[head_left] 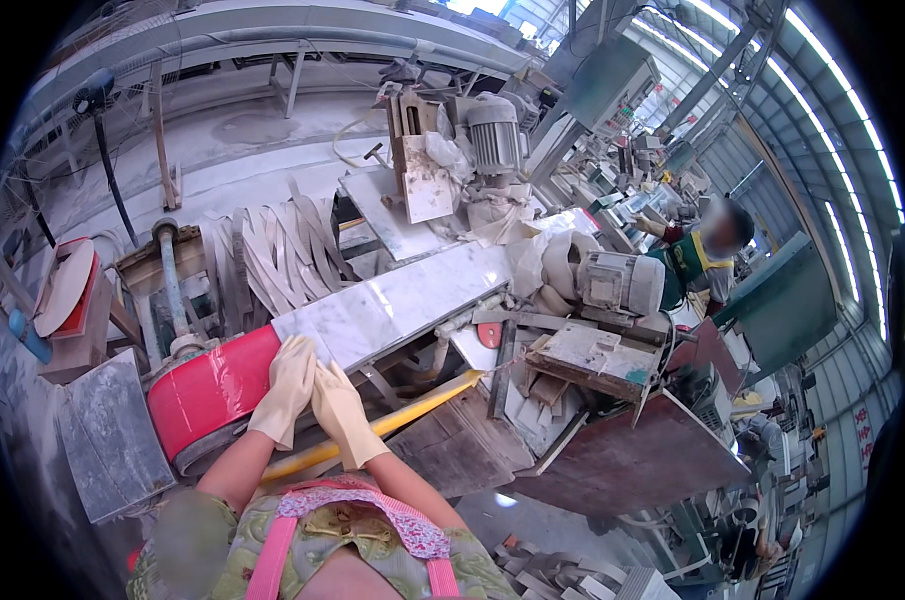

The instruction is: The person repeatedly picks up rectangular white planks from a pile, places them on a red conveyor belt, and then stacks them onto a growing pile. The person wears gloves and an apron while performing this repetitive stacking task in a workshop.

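Note:
A long white slab with grey marble-like veins [403, 295] lies along a machine bed, leading from the red belt [213, 385] toward the motors. My left hand [291, 375], in a cream rubber glove, rests at the near end of the slab where it meets the belt. Beside it, my right hand [339, 405], gloved alike, lies against the slab's near corner. On both hands the fingers look stretched out and close together. Their tips touch the slab's end or edge; neither hand is wrapped around anything.
A yellow bar [403, 415] runs along the machine's near side. Two grey motors [497, 135] stand over its far part. Loose pale strips [283, 250] hang behind the belt. At right are a brown board [628, 465] and a co-worker in a green and yellow vest [688, 260].

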Motion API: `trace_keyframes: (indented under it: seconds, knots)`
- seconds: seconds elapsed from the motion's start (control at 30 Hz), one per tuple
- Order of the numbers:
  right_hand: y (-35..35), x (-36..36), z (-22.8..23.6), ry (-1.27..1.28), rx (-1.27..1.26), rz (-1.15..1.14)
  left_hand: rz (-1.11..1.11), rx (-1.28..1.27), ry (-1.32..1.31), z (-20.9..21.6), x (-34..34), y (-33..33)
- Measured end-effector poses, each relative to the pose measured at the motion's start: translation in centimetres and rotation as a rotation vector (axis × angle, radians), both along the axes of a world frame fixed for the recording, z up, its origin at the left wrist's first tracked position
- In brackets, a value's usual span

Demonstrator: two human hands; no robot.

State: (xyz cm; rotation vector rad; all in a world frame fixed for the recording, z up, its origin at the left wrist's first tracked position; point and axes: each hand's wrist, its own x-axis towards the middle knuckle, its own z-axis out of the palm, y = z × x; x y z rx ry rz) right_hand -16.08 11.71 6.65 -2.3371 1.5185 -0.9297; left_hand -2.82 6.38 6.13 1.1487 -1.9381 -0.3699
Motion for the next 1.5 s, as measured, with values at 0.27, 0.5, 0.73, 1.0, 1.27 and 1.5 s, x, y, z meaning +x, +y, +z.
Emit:
trace_keyframes:
  seconds: [0.27, 0.5, 0.73, 1.0, 1.27, 1.5]
  knots:
    - [0.2, -0.9, 1.0, 0.038, 0.047, 0.044, 0.000, -0.018, 0.035, -0.9, -0.6, -0.4]
    - [-0.6, -1.2, 0.5, 0.077, 0.057, 0.108, 0.040, -0.056, 0.048, -1.2, -0.5, -0.8]
    - [-0.3, -1.2, 0.7, 0.103, 0.085, 0.103, 0.070, -0.051, 0.047, -1.5, -0.7, -0.8]
    - [0.2, -0.7, 1.4, -0.018, 0.076, 0.086, 0.098, -0.067, 0.030, -1.4, -0.6, -0.4]
    - [-0.1, -0.9, 0.3, 0.027, 0.048, 0.052, 0.080, 0.008, 0.073, -0.5, -0.8, -0.2]
    - [0.5, -0.3, 1.7, 0.007, 0.070, -0.002, 0.055, 0.068, 0.082, 0.7, -0.7, 0.3]
